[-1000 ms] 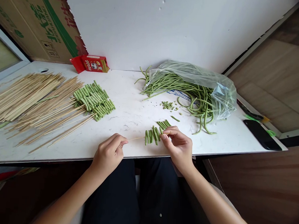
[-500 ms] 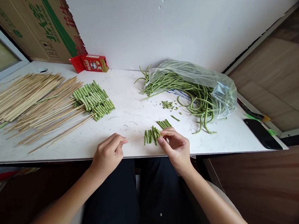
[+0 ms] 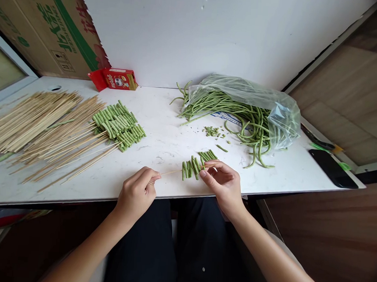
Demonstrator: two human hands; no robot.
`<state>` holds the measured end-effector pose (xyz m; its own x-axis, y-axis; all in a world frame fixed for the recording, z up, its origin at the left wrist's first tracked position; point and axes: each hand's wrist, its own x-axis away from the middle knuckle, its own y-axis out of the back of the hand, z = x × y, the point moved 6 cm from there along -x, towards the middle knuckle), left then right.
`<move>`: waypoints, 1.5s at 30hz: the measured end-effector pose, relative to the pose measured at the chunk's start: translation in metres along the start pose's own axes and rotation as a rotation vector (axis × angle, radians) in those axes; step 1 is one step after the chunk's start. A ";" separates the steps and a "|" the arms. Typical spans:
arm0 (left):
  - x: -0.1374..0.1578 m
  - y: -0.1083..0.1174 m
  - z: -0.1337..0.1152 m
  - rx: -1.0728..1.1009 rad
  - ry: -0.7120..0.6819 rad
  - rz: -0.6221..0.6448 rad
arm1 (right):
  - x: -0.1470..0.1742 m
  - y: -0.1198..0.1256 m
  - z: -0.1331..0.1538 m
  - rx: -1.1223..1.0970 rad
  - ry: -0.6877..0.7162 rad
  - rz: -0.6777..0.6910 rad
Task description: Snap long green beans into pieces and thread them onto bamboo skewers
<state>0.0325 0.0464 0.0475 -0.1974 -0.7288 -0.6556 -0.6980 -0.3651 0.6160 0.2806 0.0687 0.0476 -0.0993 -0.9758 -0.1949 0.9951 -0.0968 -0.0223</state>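
Observation:
Near the table's front edge, my left hand (image 3: pixel 140 188) is closed around one end of a thin bamboo skewer (image 3: pixel 171 172). Several short green bean pieces (image 3: pixel 190 168) are threaded side by side along its other end. My right hand (image 3: pixel 222 183) pinches the bean piece at the right end of the row between thumb and fingers; part of it is hidden by the fingertips. Just behind this hand a short row of cut bean pieces (image 3: pixel 208 155) lies on the table. At the left rests a stack of filled bean skewers (image 3: pixel 119 124).
Bare skewers (image 3: pixel 26 122) spread over the left side. A clear plastic bag (image 3: pixel 249 89) of long beans (image 3: pixel 229 107) lies at the back right, with bean trimmings (image 3: pixel 212 131) before it. A red packet (image 3: pixel 120 79) and cardboard (image 3: pixel 48 26) stand behind; a black phone (image 3: pixel 333 168) lies right.
My right hand's fingers have shifted slightly at the end bean piece, and a bit of the skewer tip seems to show there. My left hand stays nearly still.

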 end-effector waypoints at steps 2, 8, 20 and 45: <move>0.000 0.000 0.000 0.002 0.000 -0.004 | 0.000 0.001 -0.002 -0.005 -0.012 -0.003; 0.001 -0.001 0.001 0.007 0.000 0.002 | 0.001 0.004 -0.011 -0.038 -0.055 -0.024; -0.002 0.000 -0.002 0.001 -0.038 -0.006 | 0.003 0.002 -0.012 -0.041 -0.112 -0.035; 0.000 -0.001 -0.002 -0.018 -0.051 0.006 | 0.005 0.000 -0.007 -0.016 -0.071 -0.093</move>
<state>0.0341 0.0454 0.0475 -0.2368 -0.7005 -0.6732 -0.6846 -0.3713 0.6272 0.2797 0.0652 0.0403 -0.1897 -0.9743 -0.1211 0.9814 -0.1845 -0.0526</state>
